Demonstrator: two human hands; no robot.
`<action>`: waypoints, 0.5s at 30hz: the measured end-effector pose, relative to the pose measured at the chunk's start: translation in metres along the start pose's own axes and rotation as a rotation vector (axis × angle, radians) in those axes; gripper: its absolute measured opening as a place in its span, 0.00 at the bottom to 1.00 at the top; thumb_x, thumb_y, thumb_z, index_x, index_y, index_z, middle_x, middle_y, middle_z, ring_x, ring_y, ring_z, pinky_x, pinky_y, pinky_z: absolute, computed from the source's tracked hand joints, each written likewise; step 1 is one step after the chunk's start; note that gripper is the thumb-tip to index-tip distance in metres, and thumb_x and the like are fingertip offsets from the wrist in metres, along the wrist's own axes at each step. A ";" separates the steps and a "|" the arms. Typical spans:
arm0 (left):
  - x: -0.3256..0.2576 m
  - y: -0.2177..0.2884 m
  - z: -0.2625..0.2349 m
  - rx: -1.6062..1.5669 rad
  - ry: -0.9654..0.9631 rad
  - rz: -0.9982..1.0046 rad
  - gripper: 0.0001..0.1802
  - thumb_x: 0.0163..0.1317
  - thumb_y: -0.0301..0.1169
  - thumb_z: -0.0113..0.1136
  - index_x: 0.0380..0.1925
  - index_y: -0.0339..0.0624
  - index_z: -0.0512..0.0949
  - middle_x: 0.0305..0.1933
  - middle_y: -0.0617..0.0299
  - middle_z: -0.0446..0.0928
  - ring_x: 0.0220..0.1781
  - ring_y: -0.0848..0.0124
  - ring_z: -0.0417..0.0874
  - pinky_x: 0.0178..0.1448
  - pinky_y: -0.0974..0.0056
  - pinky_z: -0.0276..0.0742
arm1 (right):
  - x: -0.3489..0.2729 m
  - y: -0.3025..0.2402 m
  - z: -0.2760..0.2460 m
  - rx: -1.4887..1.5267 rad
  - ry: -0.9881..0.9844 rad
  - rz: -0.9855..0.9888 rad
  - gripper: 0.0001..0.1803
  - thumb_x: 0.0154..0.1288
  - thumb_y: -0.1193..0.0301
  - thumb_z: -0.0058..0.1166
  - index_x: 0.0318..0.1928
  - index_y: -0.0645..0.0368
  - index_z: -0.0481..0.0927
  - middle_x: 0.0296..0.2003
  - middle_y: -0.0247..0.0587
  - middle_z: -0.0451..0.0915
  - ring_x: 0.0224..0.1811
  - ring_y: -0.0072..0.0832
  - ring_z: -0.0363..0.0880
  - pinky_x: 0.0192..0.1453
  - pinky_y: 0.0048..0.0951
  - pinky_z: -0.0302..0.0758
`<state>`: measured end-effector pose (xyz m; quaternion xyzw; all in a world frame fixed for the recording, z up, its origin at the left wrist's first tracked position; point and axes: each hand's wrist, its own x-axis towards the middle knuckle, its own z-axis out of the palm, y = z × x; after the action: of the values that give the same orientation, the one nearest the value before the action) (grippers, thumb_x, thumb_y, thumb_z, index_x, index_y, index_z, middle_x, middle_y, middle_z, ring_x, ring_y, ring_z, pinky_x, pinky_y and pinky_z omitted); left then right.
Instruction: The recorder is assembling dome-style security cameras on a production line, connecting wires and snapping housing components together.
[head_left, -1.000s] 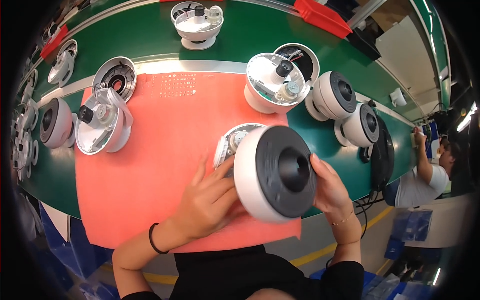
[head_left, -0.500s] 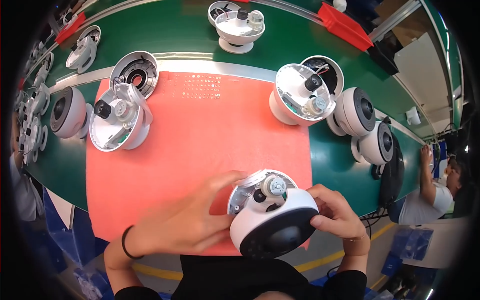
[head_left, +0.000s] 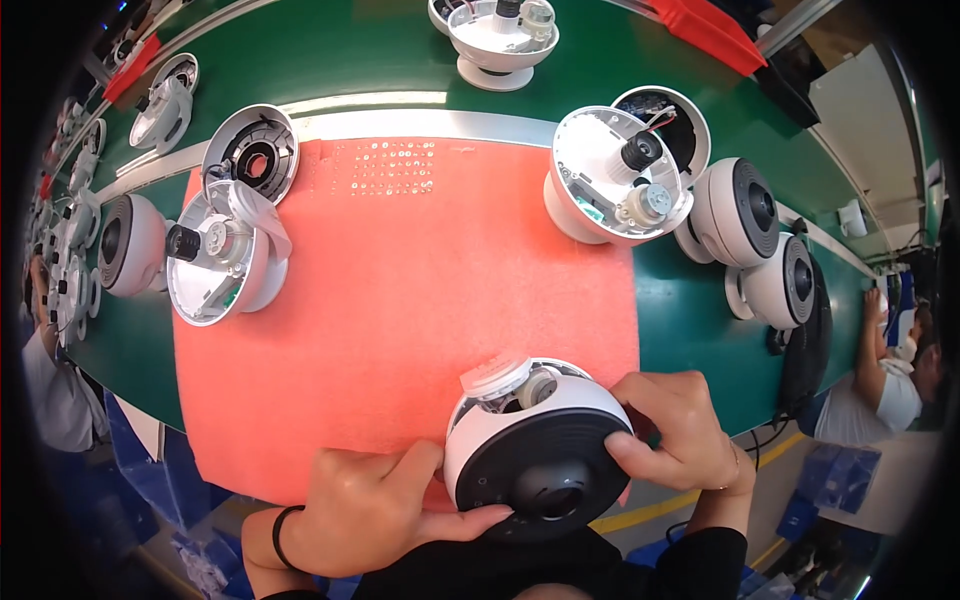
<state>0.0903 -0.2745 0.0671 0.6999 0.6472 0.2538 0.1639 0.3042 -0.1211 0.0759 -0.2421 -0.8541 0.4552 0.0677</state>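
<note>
Both hands clasp a white dome camera housing [head_left: 535, 450] with a dark front ring, held at the near edge of the orange foam mat [head_left: 400, 300] on the green surface [head_left: 380, 60]. The left hand [head_left: 375, 505] has its grip half closed, thumb and fingers pressing the housing's lower left side. The right hand [head_left: 680, 430] curls its grip round the right rim, fingertips on the dark ring

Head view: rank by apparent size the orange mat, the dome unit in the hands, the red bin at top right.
1. orange mat, largest by far.
2. dome unit held by left hand and right hand; nearness to the camera inflates it.
3. red bin, smallest as seen, but far off and cut by the rim.
</note>
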 end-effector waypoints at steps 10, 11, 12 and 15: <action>0.007 0.006 0.000 0.152 -0.142 -0.085 0.29 0.40 0.54 0.67 0.09 0.43 0.64 0.06 0.64 0.63 0.07 0.67 0.67 0.12 0.66 0.62 | 0.017 0.012 0.002 -0.344 0.000 -0.036 0.15 0.57 0.61 0.47 0.23 0.60 0.71 0.15 0.44 0.67 0.17 0.42 0.67 0.21 0.36 0.64; 0.008 0.007 -0.001 0.152 -0.143 -0.084 0.29 0.40 0.54 0.67 0.09 0.43 0.64 0.06 0.64 0.63 0.07 0.67 0.67 0.12 0.66 0.62 | 0.016 0.011 0.000 -0.344 0.000 -0.034 0.15 0.57 0.61 0.47 0.23 0.60 0.71 0.15 0.44 0.67 0.17 0.42 0.67 0.21 0.36 0.64; 0.008 0.009 -0.003 0.148 -0.166 -0.090 0.29 0.41 0.54 0.67 0.09 0.43 0.64 0.06 0.64 0.63 0.07 0.67 0.67 0.12 0.66 0.62 | 0.014 0.008 -0.001 -0.362 -0.021 -0.030 0.15 0.58 0.61 0.48 0.23 0.60 0.71 0.15 0.44 0.67 0.17 0.42 0.67 0.20 0.35 0.63; 0.009 0.007 -0.003 0.131 -0.180 -0.090 0.29 0.41 0.55 0.66 0.09 0.43 0.64 0.05 0.64 0.63 0.06 0.67 0.67 0.12 0.66 0.62 | 0.014 0.005 -0.003 -0.370 -0.040 -0.019 0.14 0.58 0.62 0.48 0.23 0.59 0.71 0.14 0.43 0.67 0.16 0.42 0.67 0.20 0.35 0.63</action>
<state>0.0945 -0.2664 0.0748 0.6993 0.6758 0.1394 0.1868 0.2950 -0.1099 0.0722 -0.2333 -0.9267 0.2945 0.0092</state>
